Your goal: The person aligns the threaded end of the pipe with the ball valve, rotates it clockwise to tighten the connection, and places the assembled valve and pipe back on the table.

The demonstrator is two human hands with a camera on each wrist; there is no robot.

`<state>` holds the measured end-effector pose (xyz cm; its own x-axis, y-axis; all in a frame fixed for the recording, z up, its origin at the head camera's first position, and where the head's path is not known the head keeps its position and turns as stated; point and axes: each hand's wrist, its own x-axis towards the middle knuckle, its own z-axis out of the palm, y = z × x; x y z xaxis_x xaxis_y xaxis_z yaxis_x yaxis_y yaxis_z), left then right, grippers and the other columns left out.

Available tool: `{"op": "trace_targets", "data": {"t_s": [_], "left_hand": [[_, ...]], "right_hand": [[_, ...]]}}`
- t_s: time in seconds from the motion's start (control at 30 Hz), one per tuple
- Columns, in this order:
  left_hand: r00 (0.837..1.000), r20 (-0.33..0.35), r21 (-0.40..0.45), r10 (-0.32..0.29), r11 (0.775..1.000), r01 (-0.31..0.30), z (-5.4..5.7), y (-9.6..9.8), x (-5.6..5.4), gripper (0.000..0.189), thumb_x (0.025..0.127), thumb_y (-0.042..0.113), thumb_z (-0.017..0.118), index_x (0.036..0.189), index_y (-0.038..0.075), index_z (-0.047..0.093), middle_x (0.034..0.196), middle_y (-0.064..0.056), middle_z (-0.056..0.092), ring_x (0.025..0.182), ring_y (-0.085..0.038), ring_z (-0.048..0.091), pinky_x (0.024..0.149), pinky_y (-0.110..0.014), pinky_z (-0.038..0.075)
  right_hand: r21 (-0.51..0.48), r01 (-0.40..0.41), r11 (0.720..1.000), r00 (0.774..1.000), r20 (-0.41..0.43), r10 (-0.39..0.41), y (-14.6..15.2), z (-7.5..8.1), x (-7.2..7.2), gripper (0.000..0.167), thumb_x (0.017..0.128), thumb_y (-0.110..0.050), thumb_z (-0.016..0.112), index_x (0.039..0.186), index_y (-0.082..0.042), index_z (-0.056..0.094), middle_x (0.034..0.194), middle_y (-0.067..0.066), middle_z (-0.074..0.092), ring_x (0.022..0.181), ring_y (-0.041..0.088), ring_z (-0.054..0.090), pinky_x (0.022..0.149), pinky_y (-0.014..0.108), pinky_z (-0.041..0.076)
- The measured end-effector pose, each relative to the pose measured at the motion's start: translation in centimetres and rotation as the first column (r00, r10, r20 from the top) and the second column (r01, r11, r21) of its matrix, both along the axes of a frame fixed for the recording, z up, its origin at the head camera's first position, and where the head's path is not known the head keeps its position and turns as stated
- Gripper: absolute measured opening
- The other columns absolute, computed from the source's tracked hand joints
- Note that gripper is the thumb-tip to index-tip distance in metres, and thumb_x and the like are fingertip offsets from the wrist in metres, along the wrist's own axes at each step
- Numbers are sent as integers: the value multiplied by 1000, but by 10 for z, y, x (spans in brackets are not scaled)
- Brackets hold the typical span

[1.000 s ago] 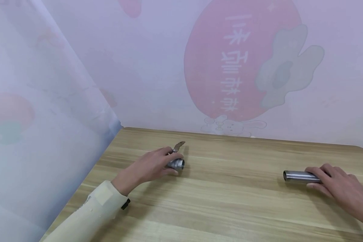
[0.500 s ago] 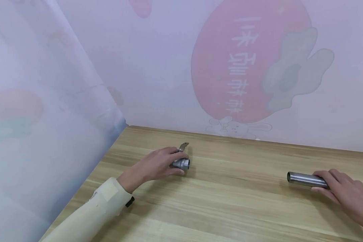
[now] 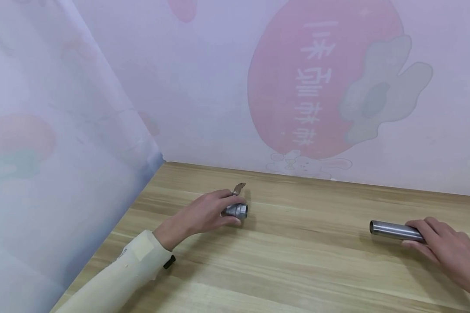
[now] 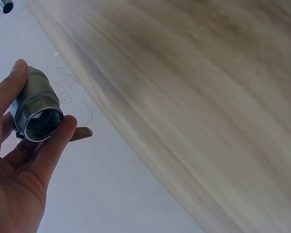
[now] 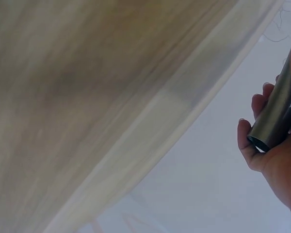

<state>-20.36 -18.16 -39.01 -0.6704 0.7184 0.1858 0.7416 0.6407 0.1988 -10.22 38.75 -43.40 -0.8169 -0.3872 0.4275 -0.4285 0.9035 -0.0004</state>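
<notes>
My left hand (image 3: 205, 212) grips a metal ball valve (image 3: 241, 211) over the left half of the table. The valve's lever (image 3: 239, 188) sticks up beyond the fingers, and its socket faces right. Internal threads show in that socket in the left wrist view, where thumb and fingers hold the valve body (image 4: 38, 92) from both sides. At the right, a smooth steel pipe (image 3: 395, 231) is held by my right hand (image 3: 450, 250), its hollow end pointing left toward the valve. The right wrist view shows fingers wrapped around the pipe (image 5: 276, 111). A wide gap separates the two parts.
The wood-grain table (image 3: 297, 269) lies beneath both hands, with shadows under them. A printed pale backdrop (image 3: 203, 108) stands along its far edge, and another pale sheet (image 3: 62, 208) hangs at the left.
The head view has shifted slightly, so the table and backdrop sit further right. Against the table, the pipe has come a little left. Both hands keep their grips.
</notes>
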Motion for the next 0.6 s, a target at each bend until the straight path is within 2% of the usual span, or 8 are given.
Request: {"op": "trace_targets", "data": {"t_s": [0.23,0.6], "left_hand": [[999,27,10,23,1000,-23,3,2,2,53,95,42,86,142,22,71,120,-3,72,99,-13,68,85,-35,63],[999,41,20,36,999,-37,4,8,5,57,95,42,86,145,21,70,127,-6,72,105,-17,71,89,-37,64]], "right_hand": [[-3,-25,1000,999,-22,25,-2,1,-1,35,98,-41,81,115,-16,64,93,-7,64,74,8,53,53,26,38],[6,-67,998,995,-70,68,-6,1,-3,38,102,-46,75,118,-12,64,91,-6,65,70,10,54,52,26,35]]}}
